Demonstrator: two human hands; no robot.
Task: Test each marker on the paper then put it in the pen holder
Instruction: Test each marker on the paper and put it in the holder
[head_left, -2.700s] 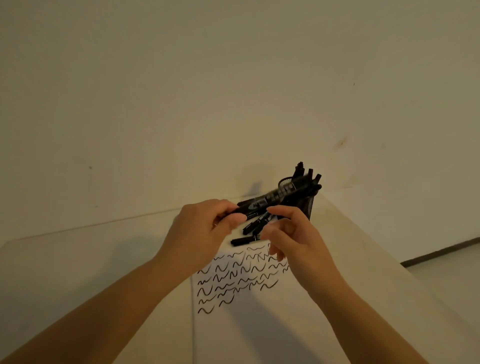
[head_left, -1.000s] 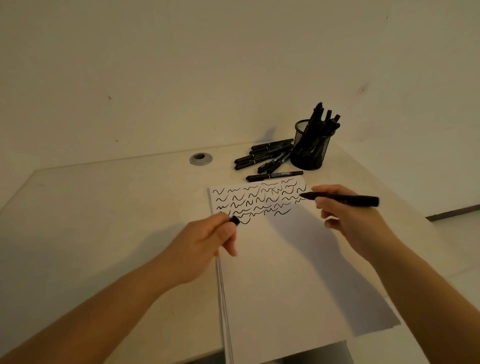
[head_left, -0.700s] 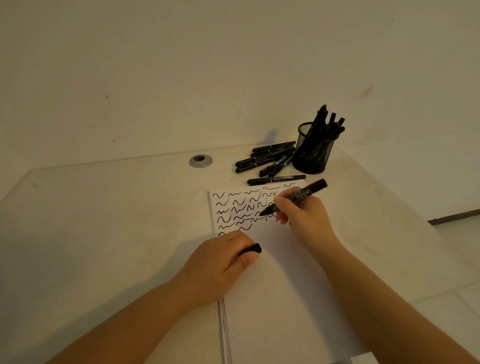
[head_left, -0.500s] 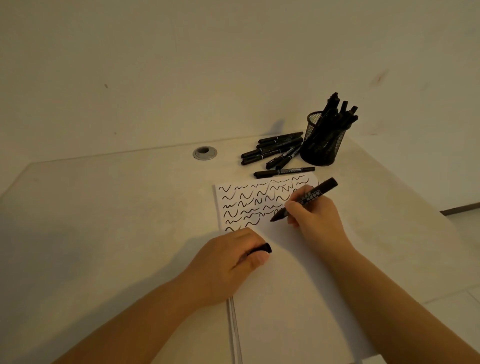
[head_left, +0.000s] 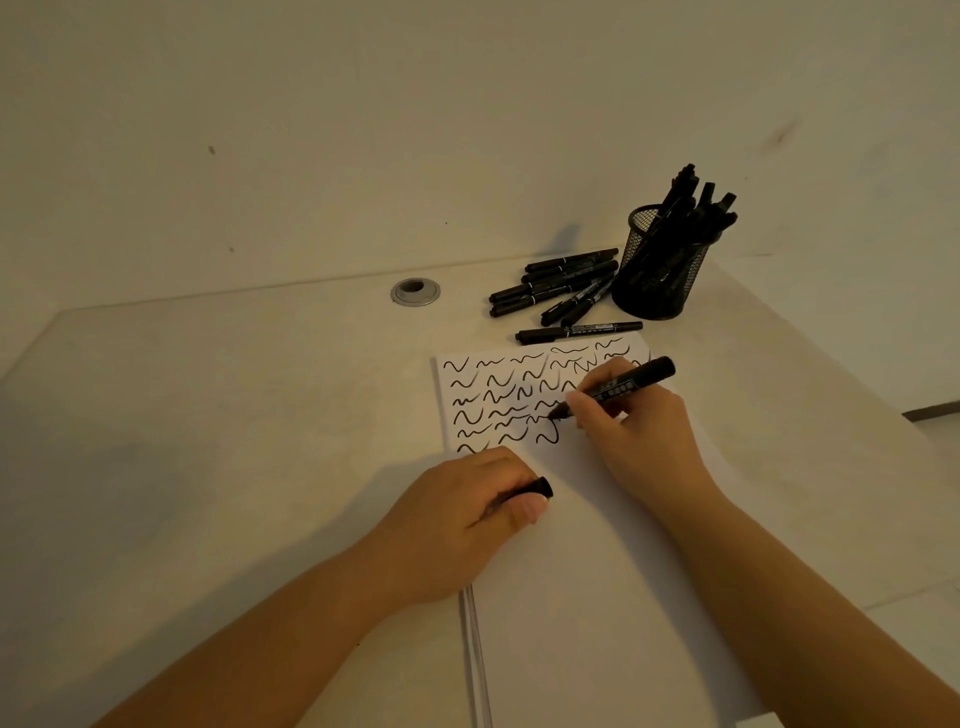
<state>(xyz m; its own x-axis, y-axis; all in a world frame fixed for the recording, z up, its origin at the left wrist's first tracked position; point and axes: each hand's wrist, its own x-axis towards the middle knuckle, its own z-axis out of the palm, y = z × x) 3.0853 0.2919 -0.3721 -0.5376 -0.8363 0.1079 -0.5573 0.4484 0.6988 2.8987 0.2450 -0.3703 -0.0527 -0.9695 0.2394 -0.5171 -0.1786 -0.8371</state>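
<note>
Nearest the camera, the left hand (head_left: 462, 525) rests on the near left part of the paper (head_left: 597, 571), fingers curled round the marker cap (head_left: 535, 488), whose black end pokes out past the thumb. That resting weight also pins the sheet, which looks to be the top of a thin stack judging by the layered edge at its left side.

Just beyond, the right hand (head_left: 634, 431) grips the uncapped marker (head_left: 618, 387) in a writing hold, barrel slanting up and to the right, tip down on the paper at the end of a fresh squiggle (head_left: 548, 434). Rows of earlier squiggles fill the far part of the sheet, so this mark sits at the lower right of the block.

To do this step well, I would keep the stroke short and light, enough to show whether the ink flows evenly, and place it on bare paper so it reads apart from its neighbours. The left hand should hold the sheet flat. Then press the cap on fully before dropping the marker into the holder.

Farther off on the surface (head_left: 208, 415), one marker (head_left: 576, 332) lies alone just past the paper's far edge, and a loose pile of markers (head_left: 556, 283) lies beyond it, apparently awaiting a test. Beside them the mesh pen holder (head_left: 660, 270) stands upright, with several markers in it. A round metal grommet (head_left: 415, 292) sits to the left.
</note>
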